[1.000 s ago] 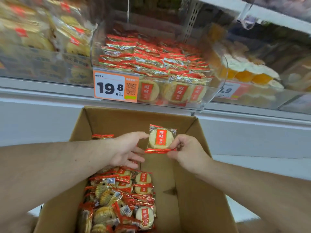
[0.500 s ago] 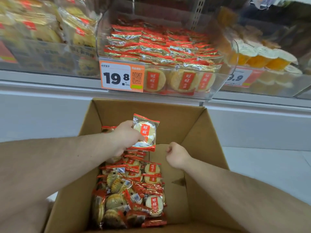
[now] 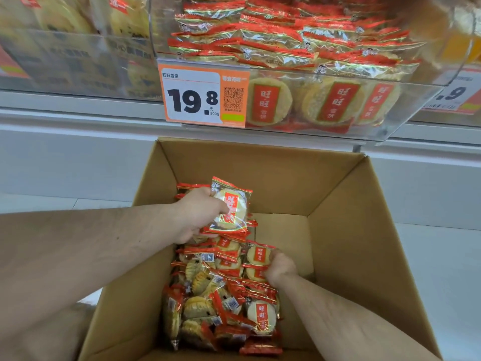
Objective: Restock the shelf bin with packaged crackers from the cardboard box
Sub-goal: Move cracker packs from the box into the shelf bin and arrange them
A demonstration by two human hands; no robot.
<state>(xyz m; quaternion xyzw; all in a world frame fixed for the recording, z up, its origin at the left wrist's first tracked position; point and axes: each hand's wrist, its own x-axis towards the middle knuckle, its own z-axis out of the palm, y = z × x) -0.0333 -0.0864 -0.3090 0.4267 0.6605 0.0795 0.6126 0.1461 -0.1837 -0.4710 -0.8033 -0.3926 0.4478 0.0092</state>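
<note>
Looking down into the open brown cardboard box [image 3: 338,230], and going left to right: a blurry clear bin of yellowish snack packs [image 3: 73,43] sits far left on the shelf, can't read anything on those. Next to it is the clear plastic shelf bin [image 3: 406,110], already piled with red-and-silver cracker packs [image 3: 273,40]. The orange price tag [image 3: 203,96] clipped to its front reads 旺旺雪饼, 19.8 元, 500g, with a QR code beside it. Through the bin's front wall you can see round crackers with red 旺旺 labels.

Below that, the left hand [image 3: 197,214] is curled round a clear-wrapped round rice cracker pack with red ends [image 3: 231,207], held upright above the pile near the box's back wall, with a few more red-edged packs bunched behind the fingers. The loose heap of cracker packs [image 3: 221,295] fills the left half of the box, some showing barcodes, some the red 旺旺 label. The right half of the box floor is bare cardboard.

The right hand [image 3: 279,268] is down in the heap's right edge, fingers curled and pinching at a pack there, which one I can't tell.

Far right on the shelf, another price tag [image 3: 455,93] shows only ".9".
</note>
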